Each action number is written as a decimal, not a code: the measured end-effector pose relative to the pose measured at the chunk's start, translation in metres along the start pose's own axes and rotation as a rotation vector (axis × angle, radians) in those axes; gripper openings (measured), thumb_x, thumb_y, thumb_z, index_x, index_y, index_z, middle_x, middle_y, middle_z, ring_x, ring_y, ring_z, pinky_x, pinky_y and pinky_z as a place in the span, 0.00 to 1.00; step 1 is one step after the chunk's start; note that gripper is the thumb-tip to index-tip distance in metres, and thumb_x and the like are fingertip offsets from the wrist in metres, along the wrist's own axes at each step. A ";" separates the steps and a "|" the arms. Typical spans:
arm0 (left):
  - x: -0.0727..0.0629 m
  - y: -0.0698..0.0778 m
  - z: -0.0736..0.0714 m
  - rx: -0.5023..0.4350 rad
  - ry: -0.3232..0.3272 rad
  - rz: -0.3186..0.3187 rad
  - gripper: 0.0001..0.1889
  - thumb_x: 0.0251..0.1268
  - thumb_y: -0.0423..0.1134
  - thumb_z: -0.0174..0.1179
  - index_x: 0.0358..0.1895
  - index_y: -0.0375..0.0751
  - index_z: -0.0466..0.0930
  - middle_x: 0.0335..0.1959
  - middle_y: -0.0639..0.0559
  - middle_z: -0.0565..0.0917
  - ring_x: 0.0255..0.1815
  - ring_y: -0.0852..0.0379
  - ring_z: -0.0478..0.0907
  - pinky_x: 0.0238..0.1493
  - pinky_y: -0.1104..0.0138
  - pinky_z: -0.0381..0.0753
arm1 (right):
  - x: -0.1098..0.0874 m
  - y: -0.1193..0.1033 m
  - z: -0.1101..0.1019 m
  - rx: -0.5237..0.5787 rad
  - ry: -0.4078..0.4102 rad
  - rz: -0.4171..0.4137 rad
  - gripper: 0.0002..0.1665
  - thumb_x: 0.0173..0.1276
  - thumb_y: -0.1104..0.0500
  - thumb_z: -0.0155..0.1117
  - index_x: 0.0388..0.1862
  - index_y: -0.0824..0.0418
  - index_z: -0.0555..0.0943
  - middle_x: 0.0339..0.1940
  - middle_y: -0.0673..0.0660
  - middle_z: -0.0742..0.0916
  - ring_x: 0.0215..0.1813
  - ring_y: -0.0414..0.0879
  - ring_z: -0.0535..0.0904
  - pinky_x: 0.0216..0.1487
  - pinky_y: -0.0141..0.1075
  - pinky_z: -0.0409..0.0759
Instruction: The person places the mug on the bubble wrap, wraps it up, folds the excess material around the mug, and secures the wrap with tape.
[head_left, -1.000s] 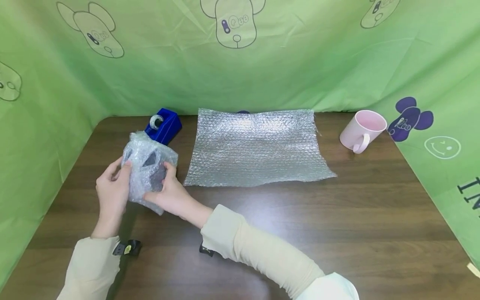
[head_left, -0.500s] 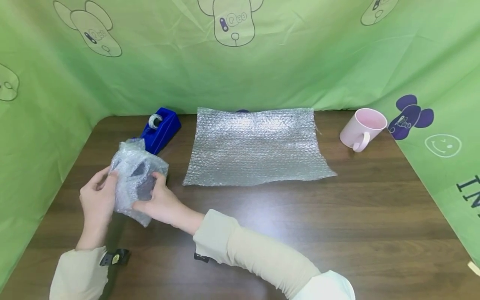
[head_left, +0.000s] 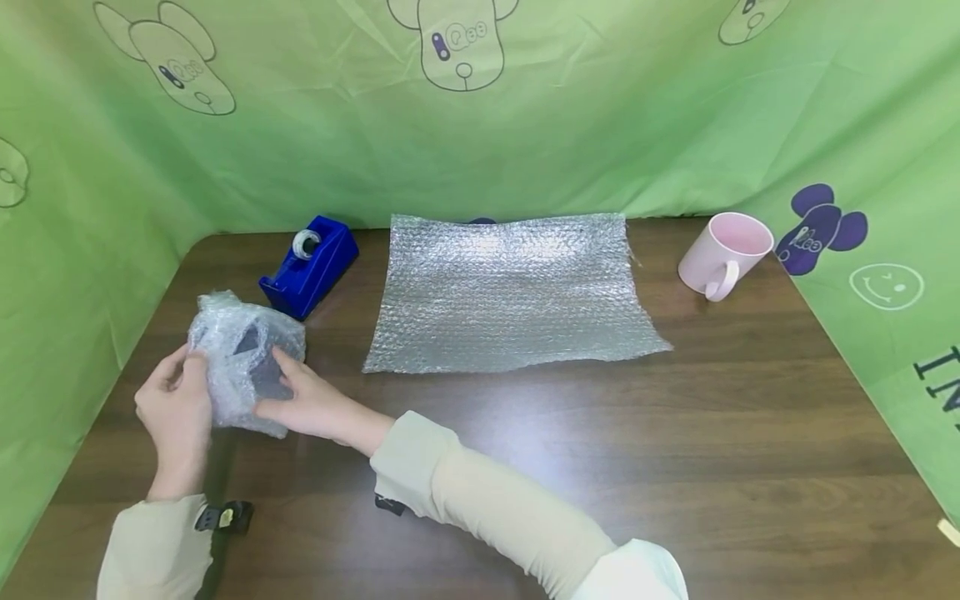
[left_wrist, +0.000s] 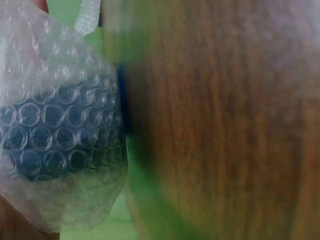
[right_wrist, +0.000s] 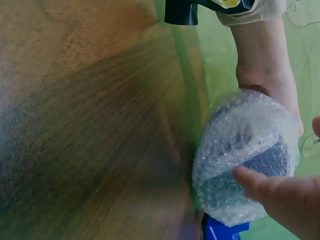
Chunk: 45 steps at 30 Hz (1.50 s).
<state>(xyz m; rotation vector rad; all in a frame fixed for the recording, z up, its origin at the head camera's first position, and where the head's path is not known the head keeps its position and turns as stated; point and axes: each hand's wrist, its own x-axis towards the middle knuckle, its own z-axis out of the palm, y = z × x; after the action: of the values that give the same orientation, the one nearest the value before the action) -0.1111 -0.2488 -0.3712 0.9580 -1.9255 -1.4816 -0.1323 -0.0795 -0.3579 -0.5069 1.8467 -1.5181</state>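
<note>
- Grip: the left hand [head_left: 175, 417] holds the near left edge of one bubble-wrapped bundle [head_left: 231, 379]; the right hand [head_left: 311, 406] grips its right side, thumb and finger spread over the film.
- Contents: something dark inside, seemingly one object; the film obscures what it is.
- Step in hand, as judged: handling the wrapped bundle between both hands.
- Next move, as judged: calls for a steady two-handed hold, keeping the loose film folded in.
- Count, around the grip: one blue tape dispenser [head_left: 322, 262] just beyond it, carrying one tape roll [head_left: 304, 244]; one flat bubble-wrap sheet [head_left: 510, 300] to its right; one pink mug [head_left: 702, 260] well apart, past the sheet.
</note>
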 end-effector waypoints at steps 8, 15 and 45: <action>0.016 0.001 0.004 -0.011 0.065 -0.063 0.16 0.64 0.44 0.55 0.53 0.47 0.83 0.27 0.72 0.81 0.29 0.75 0.75 0.35 0.82 0.70 | 0.003 0.005 0.001 -0.064 -0.076 -0.008 0.44 0.68 0.51 0.58 0.78 0.48 0.50 0.77 0.44 0.60 0.76 0.37 0.56 0.72 0.27 0.60; 0.026 0.004 0.005 -0.034 0.089 -0.122 0.16 0.65 0.44 0.56 0.53 0.51 0.83 0.46 0.63 0.84 0.36 0.73 0.75 0.41 0.82 0.70 | 0.003 0.008 -0.003 -0.125 -0.037 -0.018 0.41 0.69 0.50 0.58 0.77 0.48 0.52 0.77 0.44 0.62 0.76 0.37 0.57 0.72 0.29 0.61; 0.027 0.012 0.006 0.280 -0.120 -0.010 0.30 0.76 0.56 0.29 0.74 0.48 0.55 0.76 0.49 0.57 0.78 0.50 0.50 0.78 0.61 0.48 | -0.119 -0.017 -0.246 -0.164 0.608 -0.076 0.25 0.73 0.62 0.48 0.68 0.60 0.68 0.69 0.58 0.74 0.70 0.50 0.68 0.73 0.46 0.63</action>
<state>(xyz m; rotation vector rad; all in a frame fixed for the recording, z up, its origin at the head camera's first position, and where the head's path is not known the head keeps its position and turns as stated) -0.1348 -0.2653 -0.3617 1.0183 -2.2612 -1.3237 -0.2278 0.1684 -0.2904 -0.1942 2.4501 -1.7050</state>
